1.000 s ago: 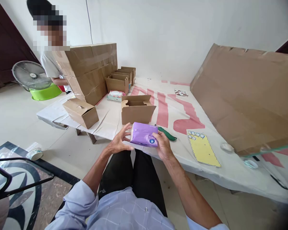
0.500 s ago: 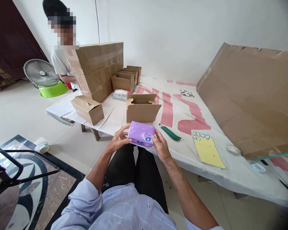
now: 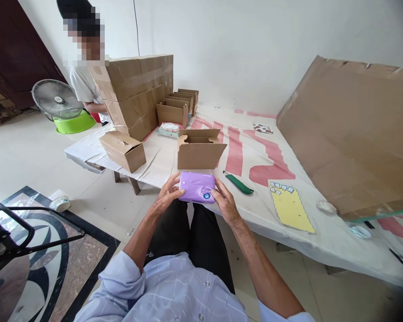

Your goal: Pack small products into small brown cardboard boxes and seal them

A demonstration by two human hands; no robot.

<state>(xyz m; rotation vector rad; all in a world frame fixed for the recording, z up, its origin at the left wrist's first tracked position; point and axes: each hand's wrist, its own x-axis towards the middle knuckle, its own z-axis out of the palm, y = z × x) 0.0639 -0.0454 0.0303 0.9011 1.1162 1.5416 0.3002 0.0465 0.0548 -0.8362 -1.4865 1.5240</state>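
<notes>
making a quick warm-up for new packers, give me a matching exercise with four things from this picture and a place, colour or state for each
1. packet
2. cutter
3. wavy-edged sheet
4. carton nearest the packet

A. mostly yellow
B. standing with its top open
C. held between the left hand and the right hand
D. green-handled

Pairs: 1-C, 2-D, 3-A, 4-B
</notes>
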